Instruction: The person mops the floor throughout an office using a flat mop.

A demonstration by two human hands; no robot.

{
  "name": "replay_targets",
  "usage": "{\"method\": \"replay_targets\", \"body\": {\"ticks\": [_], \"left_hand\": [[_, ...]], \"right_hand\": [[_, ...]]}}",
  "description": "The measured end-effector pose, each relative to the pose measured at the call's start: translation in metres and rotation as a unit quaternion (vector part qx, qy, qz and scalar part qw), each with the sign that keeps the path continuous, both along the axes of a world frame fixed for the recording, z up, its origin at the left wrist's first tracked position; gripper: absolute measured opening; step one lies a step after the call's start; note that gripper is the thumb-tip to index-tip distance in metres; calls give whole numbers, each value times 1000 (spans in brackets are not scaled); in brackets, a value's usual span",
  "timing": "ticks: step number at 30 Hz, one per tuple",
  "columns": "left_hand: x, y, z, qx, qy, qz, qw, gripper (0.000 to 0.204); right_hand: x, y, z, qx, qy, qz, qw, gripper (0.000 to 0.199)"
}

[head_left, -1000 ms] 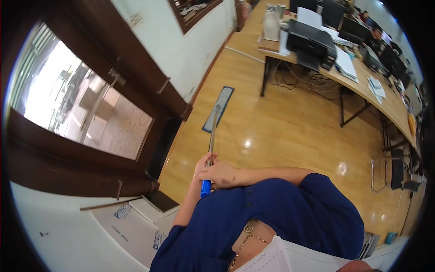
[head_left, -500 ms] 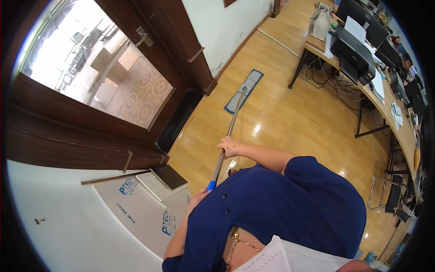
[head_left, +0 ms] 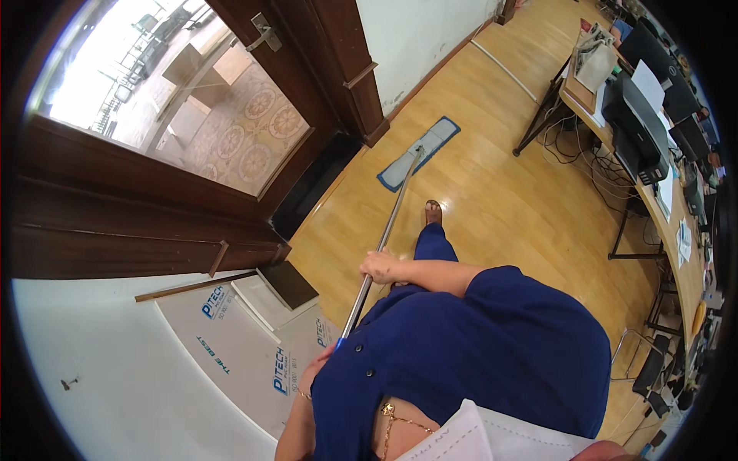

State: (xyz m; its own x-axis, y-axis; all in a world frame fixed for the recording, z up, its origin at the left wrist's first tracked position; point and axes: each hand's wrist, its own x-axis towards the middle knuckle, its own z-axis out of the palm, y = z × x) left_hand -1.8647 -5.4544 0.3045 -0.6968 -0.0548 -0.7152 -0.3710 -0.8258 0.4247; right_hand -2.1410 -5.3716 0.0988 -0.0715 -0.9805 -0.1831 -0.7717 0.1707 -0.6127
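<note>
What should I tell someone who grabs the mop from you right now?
Right hand: shut on the mop pole, midway up.
Left hand: at the pole's blue top end, mostly hidden behind the blue shirt; its grip cannot be seen.
Mop head: flat on the wood floor, in front of the dark wooden door and near the desk legs.
One foot is stepped forward behind the mop head.
Done and left: the floor shows no clear wet or dry line, so the mopped part cannot be told.
</note>
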Motion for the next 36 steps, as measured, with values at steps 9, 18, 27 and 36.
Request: {"method": "replay_targets", "body": {"ticks": [9,18,27,36], "left_hand": [[-215,-23,-9,-63,-96,-42,992,40],[-402,-54,28,-107,-135,-99,980,40],[-527,-74,62,-95,-141,-131,977,39],[-493,-99,24,-92,-125,-142,978,40]], "right_hand": [[-195,-30,1,-5,24,-50,998,11],[-368,-59,-6,-62,1,-55,997,11],[-486,-75,9,-162,-45,-70,983,11],[-449,-84,-7,-68,-13,-99,993,10]]}}
